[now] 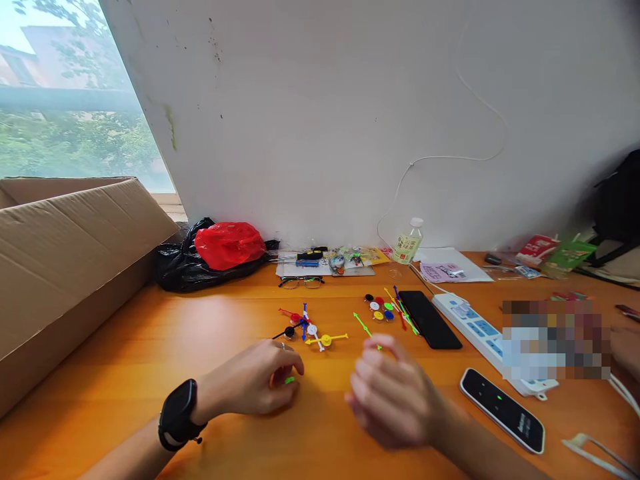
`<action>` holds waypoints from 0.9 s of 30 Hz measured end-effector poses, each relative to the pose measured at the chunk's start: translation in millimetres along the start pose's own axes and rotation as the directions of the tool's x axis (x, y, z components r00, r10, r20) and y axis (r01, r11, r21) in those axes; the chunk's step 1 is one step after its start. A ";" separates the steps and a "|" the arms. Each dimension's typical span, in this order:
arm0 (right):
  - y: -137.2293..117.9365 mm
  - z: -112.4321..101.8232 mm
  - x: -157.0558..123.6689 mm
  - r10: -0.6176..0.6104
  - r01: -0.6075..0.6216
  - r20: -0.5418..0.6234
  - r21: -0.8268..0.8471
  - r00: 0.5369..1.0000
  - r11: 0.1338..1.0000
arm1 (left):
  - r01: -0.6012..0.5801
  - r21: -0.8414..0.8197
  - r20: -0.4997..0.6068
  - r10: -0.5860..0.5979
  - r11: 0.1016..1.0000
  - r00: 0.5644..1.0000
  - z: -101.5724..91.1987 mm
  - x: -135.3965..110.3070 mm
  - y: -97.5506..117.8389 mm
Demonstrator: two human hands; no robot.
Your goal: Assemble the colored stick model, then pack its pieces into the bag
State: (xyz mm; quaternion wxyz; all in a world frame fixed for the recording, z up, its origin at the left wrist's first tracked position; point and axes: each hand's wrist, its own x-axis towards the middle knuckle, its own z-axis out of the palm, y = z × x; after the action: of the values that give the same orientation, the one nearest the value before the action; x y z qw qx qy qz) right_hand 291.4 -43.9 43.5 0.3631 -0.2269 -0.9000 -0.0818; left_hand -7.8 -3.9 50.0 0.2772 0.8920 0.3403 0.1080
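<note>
My left hand is closed low over the table, its fingers curled around a small green piece. My right hand is slightly blurred, with fingers curled in. Behind its index finger runs a thin green arrow; I cannot tell whether the fingers hold it. Just beyond my left hand lie plastic arrows with round pieces: a yellow arrow, a white round piece, a black one and a red one. Farther right are loose discs, including a green disc, beside several loose arrows.
A black phone, a white power strip and a white-edged device lie to the right. Eyeglasses, a bottle and a red bag are toward the wall. A cardboard box stands left. Another person's hand shows far right.
</note>
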 end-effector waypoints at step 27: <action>67.1 40.9 -31.8 0.609 -0.601 0.036 0.218 0.793 0.769 | -0.165 -0.338 -0.311 0.055 0.927 0.949 63.3 25.6 12.1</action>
State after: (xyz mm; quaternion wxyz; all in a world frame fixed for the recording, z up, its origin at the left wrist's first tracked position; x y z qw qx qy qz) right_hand 317.7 17.1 -9.2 0.4091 -0.4613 -0.7757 0.1346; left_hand 42.0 -20.9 4.8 0.3748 0.8178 0.3012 0.3162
